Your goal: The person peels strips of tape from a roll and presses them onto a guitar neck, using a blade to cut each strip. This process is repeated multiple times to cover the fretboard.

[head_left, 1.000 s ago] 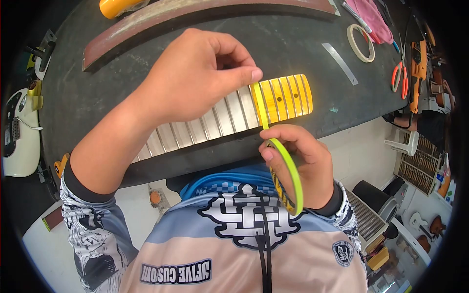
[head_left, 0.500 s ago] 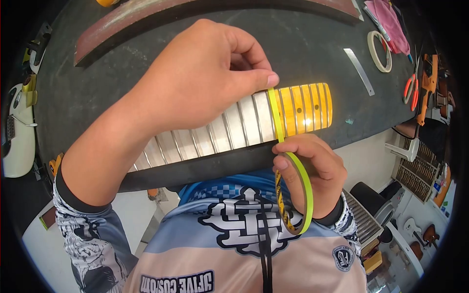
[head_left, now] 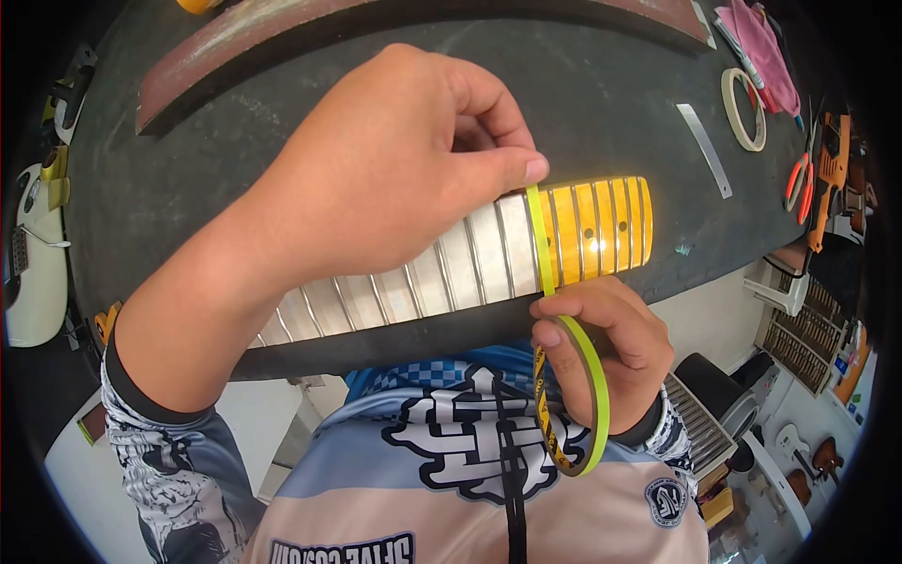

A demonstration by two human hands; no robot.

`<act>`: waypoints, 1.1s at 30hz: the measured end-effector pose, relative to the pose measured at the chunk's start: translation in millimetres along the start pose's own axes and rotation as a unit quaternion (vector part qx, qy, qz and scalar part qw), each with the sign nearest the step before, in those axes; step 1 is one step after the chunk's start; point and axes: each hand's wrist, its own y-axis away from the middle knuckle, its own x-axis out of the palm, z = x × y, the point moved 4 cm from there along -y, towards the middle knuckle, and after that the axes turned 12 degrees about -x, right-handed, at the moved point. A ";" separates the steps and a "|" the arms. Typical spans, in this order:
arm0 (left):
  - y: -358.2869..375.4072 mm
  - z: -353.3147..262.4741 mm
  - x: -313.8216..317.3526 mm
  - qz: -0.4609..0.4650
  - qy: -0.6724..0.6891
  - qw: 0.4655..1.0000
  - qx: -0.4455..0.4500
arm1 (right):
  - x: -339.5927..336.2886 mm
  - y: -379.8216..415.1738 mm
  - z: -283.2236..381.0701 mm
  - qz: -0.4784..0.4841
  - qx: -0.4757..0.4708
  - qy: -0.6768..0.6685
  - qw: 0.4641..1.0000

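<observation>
A guitar neck (head_left: pixel 603 209) lies fretboard up near the front edge of the bench. Its exposed end is glossy amber with dark dot markers; pale masking covers the wood between the other frets. A narrow strip of bright yellow-green tape (head_left: pixel 542 240) runs across the fretboard along a fret, where amber meets pale. My left hand (head_left: pixel 404 160) reaches over the neck, thumb and finger pinched on the strip's far end. Below the near edge, my right hand (head_left: pixel 615 352) grips the thin roll of tape (head_left: pixel 601 404), the strip still joined to it.
Behind the neck lies a long brown beam (head_left: pixel 310 52). To the right are a metal strip (head_left: pixel 705 150), a cream tape roll (head_left: pixel 759 141), a pink cloth (head_left: pixel 756 52) and red-handled scissors (head_left: pixel 800 183). A white guitar body (head_left: pixel 36 254) is at far left.
The view has shifted slightly, so the neck and bench things appear a little lower and further right. Both hands keep their hold on the tape, which stays across the fretboard.
</observation>
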 end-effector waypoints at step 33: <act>1.5 -1.6 1.0 -0.009 -0.001 1.000 0.007 | 0.0 1.3 -2.1 -0.002 -0.030 0.001 1.000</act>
